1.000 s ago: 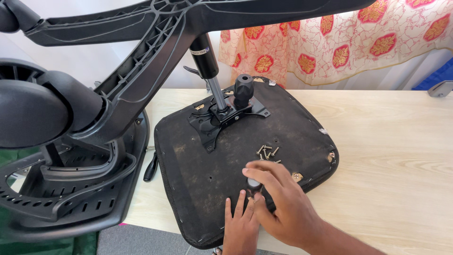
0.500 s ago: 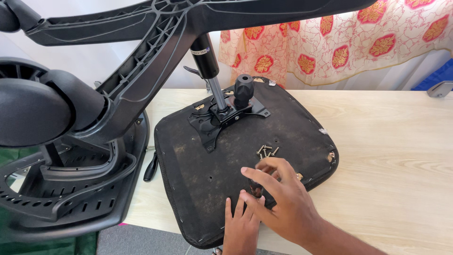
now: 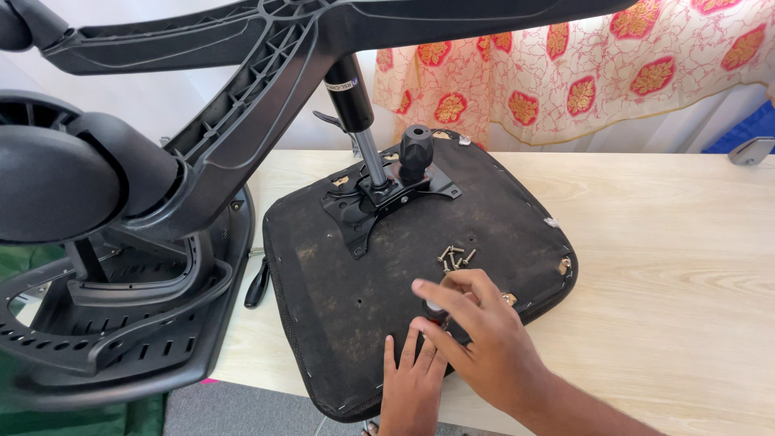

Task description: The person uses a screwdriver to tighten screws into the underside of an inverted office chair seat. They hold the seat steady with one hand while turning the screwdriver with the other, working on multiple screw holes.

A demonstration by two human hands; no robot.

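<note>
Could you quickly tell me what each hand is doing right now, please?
Left hand: open, flat on the upturned seat base.
Right hand: fingers pinched around a small round part.

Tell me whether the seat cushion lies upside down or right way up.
Upside down: the seat cushion shows its black underside with the metal bracket bolted on.

Pale wood table across frame; floral red-and-cream curtain upper right; grey floor bottom left; daylight soft.

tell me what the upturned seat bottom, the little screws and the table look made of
Seat bottom: black fabric cover, matte and scuffed, stapled along the edge.
Screws: likely metal, dull brass-grey glint.
Table: pale wood or wood-look laminate, with visible grain lines and a smooth finish.
</note>
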